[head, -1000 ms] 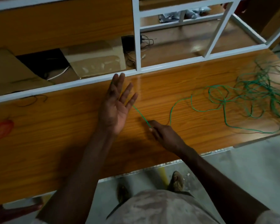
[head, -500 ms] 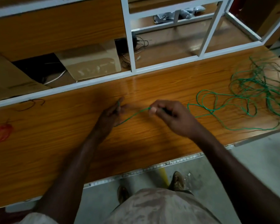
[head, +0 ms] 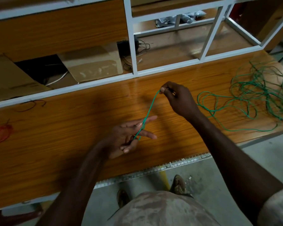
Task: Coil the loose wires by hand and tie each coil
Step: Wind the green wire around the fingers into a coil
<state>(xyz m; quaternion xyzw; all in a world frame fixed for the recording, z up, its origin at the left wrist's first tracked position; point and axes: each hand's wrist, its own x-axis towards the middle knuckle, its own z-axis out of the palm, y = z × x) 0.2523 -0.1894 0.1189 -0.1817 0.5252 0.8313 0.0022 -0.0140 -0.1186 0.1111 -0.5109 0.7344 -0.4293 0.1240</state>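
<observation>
A: Where is the green wire (head: pixel 149 107)?

B: One taut stretch of it runs in the air between the two hands, above the wooden table (head: pixel 64 128); the rest trails off behind the right hand (head: pixel 178 98) into loose loops, and further right into a tangled heap (head: pixel 265 88) lying on the table near its right end.

A: And how does each hand stand?

B: The right hand is raised, its thumb and forefinger pinching the wire at the upper end of the stretch, the other fingers curled in; the left hand (head: pixel 129 137) is lower and nearer the table's front edge, palm turned up, fingers mostly straight and spread; the wire passes between and round those fingers, though I cannot tell exactly how many turns it makes there.

A: Anything else on the table?

B: A small bundle of red wire (head: pixel 0 132) at the far left; a thin dark strand (head: pixel 31 105) near the white frame (head: pixel 131 46) behind; past the frame, a cardboard box (head: pixel 91 64) and some black cables (head: pixel 137 46).

A: Any writing or labels?

B: None that can be read; the box shows only pale smudges.
</observation>
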